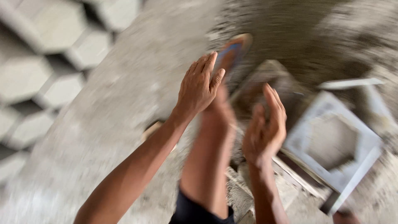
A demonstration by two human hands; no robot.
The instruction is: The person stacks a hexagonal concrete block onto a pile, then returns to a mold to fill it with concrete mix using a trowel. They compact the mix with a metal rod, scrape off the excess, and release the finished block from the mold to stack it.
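Hands [199, 85] [265, 130] both empty, fingers spread; hexagonal white mould [331, 145] just right of right hand

Soft, even daylight lit your view, without glare or hard shadows. Strong motion blur smeared the whole frame, worst toward the edges: your left hand [199, 85] stayed clearest, while your right hand [265, 126] and the grey blocks [45, 62] were streaked.

bare forearms, dark shorts [188, 209], blue-strapped sandal [232, 52]
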